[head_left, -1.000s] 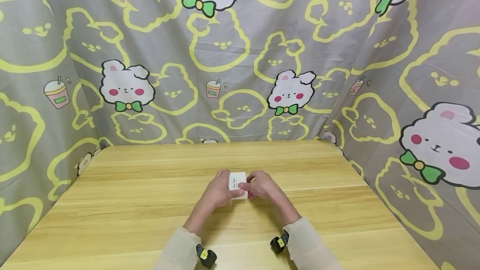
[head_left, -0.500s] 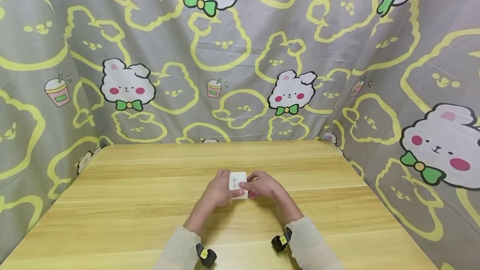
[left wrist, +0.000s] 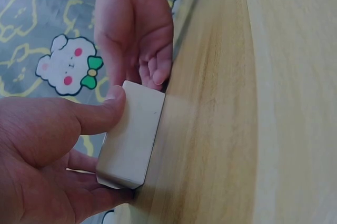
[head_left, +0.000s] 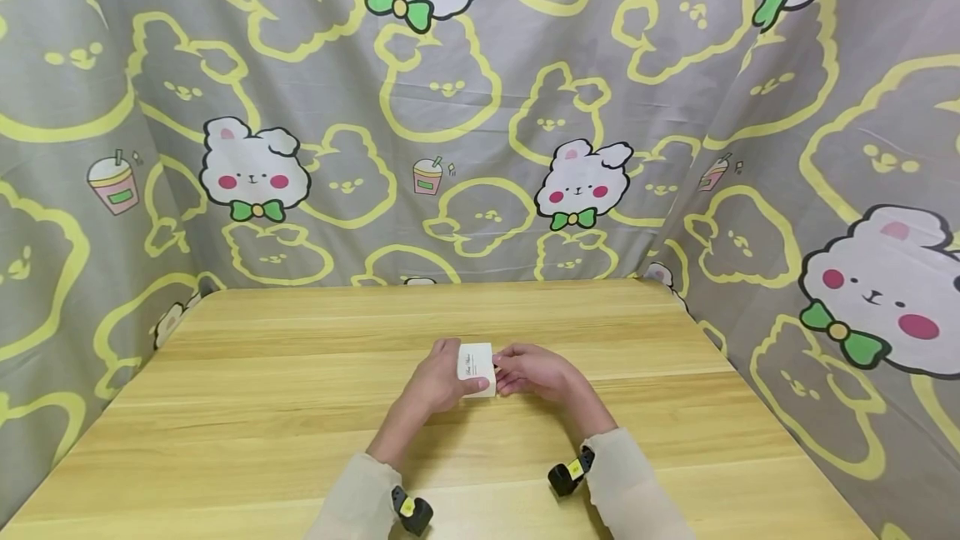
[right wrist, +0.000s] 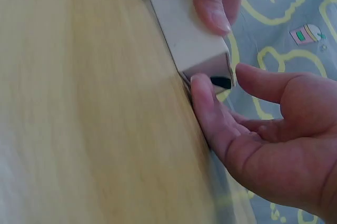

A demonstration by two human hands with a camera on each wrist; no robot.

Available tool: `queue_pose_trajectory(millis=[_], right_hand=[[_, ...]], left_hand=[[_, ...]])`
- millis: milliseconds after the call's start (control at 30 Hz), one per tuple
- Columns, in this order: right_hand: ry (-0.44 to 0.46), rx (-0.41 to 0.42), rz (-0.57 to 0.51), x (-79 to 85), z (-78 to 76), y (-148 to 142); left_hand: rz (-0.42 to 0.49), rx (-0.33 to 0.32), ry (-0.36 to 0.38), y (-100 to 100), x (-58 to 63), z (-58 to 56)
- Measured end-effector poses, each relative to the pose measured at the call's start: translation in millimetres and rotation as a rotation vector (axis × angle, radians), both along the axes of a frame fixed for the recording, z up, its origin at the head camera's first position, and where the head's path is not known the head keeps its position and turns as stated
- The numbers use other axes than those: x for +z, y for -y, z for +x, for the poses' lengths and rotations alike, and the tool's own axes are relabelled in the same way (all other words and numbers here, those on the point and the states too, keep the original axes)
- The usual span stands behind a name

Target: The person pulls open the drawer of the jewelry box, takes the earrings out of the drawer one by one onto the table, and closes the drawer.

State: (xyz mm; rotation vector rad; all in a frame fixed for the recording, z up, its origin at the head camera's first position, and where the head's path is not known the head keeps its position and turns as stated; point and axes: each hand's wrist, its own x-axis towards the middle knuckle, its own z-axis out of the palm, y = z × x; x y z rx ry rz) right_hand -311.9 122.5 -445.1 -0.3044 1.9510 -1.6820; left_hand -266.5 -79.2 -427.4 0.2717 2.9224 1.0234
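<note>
A small white box (head_left: 474,361) with dark script lettering lies in the middle of the wooden table. My left hand (head_left: 438,377) grips it from the left, thumb across the top and fingers at the far side. In the right wrist view the near end of the box (right wrist: 189,29) shows a dark gap, like an end that stands partly open. My right hand (head_left: 536,373) is at that end, with one fingertip (right wrist: 201,84) touching or almost touching it. The right thumb (right wrist: 263,82) stands apart from the box. What is inside cannot be seen.
The wooden table (head_left: 247,407) stretches out on all sides of the hands. A grey curtain (head_left: 465,107) with cartoon rabbits stands behind it and along both sides. Black wrist cameras (head_left: 412,513) are strapped at both sleeves.
My right thumb has come off the top of the box, and the right hand has shifted slightly right to its end. The left hand and the box have stayed in place.
</note>
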Motion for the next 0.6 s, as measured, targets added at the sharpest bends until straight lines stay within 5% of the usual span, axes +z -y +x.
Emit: queue_pose_trajectory(millis=[600], right_hand=[[0.030,-0.033,-0.094,-9.2,-4.8,-3.6]], left_hand=[[0.005,0.009,0.000,-1.0,0.6,0.6]])
